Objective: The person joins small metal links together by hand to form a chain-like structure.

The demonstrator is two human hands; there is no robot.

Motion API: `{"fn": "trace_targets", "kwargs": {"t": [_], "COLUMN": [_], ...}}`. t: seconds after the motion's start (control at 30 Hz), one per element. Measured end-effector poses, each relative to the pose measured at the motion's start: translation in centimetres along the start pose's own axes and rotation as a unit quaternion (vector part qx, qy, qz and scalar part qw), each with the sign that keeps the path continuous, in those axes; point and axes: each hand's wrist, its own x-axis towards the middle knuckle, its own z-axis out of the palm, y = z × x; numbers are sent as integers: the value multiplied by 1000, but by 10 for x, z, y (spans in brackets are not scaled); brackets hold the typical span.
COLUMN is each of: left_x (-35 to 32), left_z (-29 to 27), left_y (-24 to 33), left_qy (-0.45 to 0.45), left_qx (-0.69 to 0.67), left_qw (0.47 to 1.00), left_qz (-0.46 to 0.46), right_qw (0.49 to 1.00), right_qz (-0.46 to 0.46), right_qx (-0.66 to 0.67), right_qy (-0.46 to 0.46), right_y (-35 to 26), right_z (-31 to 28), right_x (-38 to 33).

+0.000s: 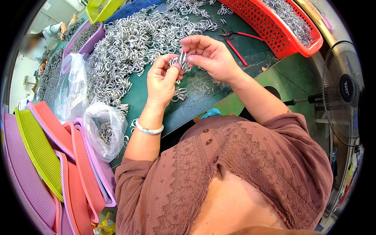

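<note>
Over the green work table (231, 92), my left hand (161, 83) pinches a small bunch of silver ring-shaped metal pieces (181, 62) between thumb and fingers. My right hand (211, 58) meets it from the right, its fingers curved and its thumb tip at the same pieces; the exact contact is hard to make out. A large heap of loose silver metal rings (129, 43) spreads beyond and to the left of my hands. Just below my left hand lies a small cluster of rings (179, 94) on the table.
Red-handled cutting pliers (236, 50) lie right of the heap, near a red perforated basket (258, 21) of metal pieces. Clear plastic bags (102, 135) and stacked coloured baskets (41, 156) stand at left. A fan (341, 94) is at right; another person (51, 37) sits far left.
</note>
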Motion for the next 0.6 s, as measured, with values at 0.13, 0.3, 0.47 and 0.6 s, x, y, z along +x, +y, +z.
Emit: {"fn": "trace_targets", "kwargs": {"t": [0.13,0.3,0.47,0.6], "left_x": [0,0,0,1], "left_z": [0,-1,-2,1], "left_y": [0,0,-1,-1], "left_qy": [9,9,6,4], "left_qx": [-2,13,33,16], "left_qw": [1000,1000,999,999], "left_qz": [-4,-6,19,39], "right_qw": [1000,997,998,998], "right_qz": [-8,-21,-8,-18], "right_qx": [-28,-68,-59,-63], "right_qy": [-5,-20,-25,-21], "right_y": [0,-2,-2,-1], "right_z": [1,2,3,3], "right_x": [-1,-2,-3,-3]}}
